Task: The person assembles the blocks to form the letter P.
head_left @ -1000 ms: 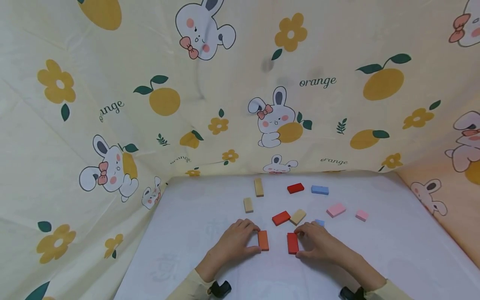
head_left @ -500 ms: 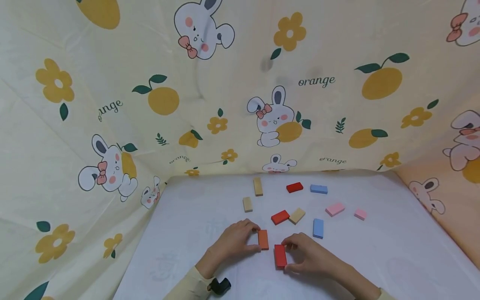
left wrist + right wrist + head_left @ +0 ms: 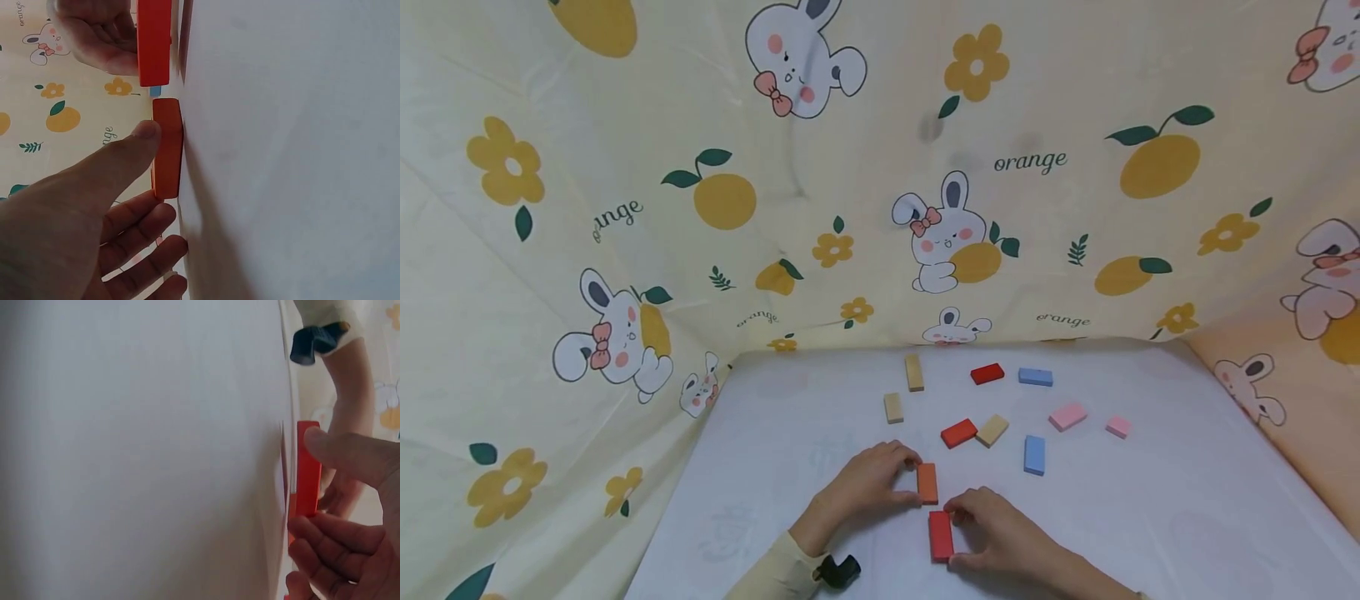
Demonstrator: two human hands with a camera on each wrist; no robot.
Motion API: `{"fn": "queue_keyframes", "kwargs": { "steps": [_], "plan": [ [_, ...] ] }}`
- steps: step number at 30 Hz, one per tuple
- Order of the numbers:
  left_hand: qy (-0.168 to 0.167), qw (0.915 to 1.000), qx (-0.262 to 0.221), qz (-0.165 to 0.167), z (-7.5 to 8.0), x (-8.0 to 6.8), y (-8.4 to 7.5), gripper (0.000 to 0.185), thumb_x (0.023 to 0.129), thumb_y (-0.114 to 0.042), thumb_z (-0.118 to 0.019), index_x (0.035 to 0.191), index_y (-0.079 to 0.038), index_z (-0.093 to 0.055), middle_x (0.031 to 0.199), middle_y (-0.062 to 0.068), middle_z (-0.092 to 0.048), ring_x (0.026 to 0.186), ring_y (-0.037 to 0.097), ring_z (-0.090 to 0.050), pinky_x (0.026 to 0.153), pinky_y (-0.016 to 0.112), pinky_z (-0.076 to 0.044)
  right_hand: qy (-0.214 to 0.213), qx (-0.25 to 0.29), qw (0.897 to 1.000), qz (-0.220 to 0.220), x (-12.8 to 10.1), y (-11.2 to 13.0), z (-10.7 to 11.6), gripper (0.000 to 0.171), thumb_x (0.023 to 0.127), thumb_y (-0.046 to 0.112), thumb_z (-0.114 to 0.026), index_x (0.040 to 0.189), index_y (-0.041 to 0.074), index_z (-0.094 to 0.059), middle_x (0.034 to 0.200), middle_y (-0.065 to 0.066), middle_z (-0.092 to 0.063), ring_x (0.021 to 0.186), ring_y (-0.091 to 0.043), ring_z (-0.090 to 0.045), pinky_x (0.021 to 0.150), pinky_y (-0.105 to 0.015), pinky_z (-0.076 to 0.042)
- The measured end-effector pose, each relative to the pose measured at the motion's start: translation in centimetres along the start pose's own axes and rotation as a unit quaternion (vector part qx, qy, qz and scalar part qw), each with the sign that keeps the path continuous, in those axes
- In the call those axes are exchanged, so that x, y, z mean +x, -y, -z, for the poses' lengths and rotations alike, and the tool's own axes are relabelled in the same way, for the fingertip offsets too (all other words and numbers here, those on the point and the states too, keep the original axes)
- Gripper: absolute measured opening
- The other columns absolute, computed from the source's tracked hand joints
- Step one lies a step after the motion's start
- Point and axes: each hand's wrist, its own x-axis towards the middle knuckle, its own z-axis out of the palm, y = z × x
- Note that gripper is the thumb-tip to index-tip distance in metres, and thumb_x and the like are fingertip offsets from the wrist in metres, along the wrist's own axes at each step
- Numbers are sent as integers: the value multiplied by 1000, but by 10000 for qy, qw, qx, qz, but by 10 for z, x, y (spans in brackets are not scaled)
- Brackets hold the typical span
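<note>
Head view: left hand (image 3: 867, 485) pinches orange block (image 3: 927, 483), lying on table (image 3: 760, 508) at that hand's right; right hand (image 3: 1006, 533) pinches red block (image 3: 941, 537) at its left, slightly above table; both blocks well apart from table's far edge.

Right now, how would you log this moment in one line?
left hand: pinches orange block | right hand: pinches red block | the two: apart

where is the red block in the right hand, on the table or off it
Off it: the left wrist view shows a narrow gap between the red block and the white table.
</note>
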Motion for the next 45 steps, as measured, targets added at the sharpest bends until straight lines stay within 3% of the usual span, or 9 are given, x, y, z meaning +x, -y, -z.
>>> {"fn": "queue_keyframes", "kwargs": {
  "steps": [7,15,26,35,45],
  "plan": [
    [78,9999,-16,-70,-1,-4,-4,54,89,-49,-88,133,-23,-71,117,-13,-67,106,3,-60,97,30,-53,13,-136,9995,-271,-1,8,-7,67,81,48,-93,135,17,-69,107,15,-63,96,-10,-54,95,-43,-58],
    [157,9998,75,-130,1,-7,-11,55,88,-48,-88,133,-23,-70,116,-13,-68,106,4,-59,98,29,-53,-13,-338,9990,-303,-3,12,-8,70,80,49,-94,137,18,-67,110,14,-64,97,-11,-53,95,-47,-56],
    [116,9997,95,-184,0,-9,-15,54,87,-50,-89,131,-24,-71,114,-14,-68,105,5,-57,97,30,-51,-153,-696,9968,-356,-2,13,-11,67,77,56,-93,128,21,-67,101,16,-58,92,-9,-50,89,-40,-53],
    [175,9997,95,-115,1,-9,-19,55,86,-51,-90,130,-25,-70,113,-14,-67,103,4,-56,98,30,-51,-208,-1002,9941,-362,-2,16,-11,65,76,55,-94,124,17,-71,100,12,-60,93,-13,-50,93,-51,-51],
    [180,9995,110,-217,-2,-7,-18,55,83,-54,-91,126,-26,-71,108,-17,-66,100,3,-54,95,28,-50,-101,-966,9945,-384,-5,21,-10,62,76,53,-94,122,17,-72,98,12,-60,92,-14,-51,93,-53,-51]
  ]
}}
